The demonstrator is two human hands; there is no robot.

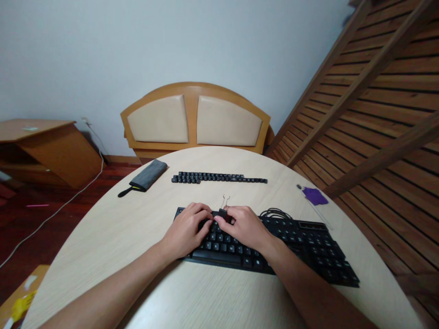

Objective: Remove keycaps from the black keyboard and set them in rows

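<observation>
A black keyboard (226,259) lies at a slant on the table below both my hands. My right hand (247,225) is closed around a keycap puller (222,213); its black handle sits between thumb and fingers and its two wire prongs point up and away. On the upper left keys rests my left hand (190,227), its fingers bent and the thumb and index tips close together. What they pinch, if anything, is hidden. Loose black keycaps (212,177) stand in rows on the table beyond the keyboard.
On the round pale table (144,242), a grey pouch (152,173) lies at the left. A purple cloth (315,196) and a thin brush (317,210) lie at the right. A coiled black cable (276,212) sits behind the keyboard. A wooden headboard (192,114) stands beyond.
</observation>
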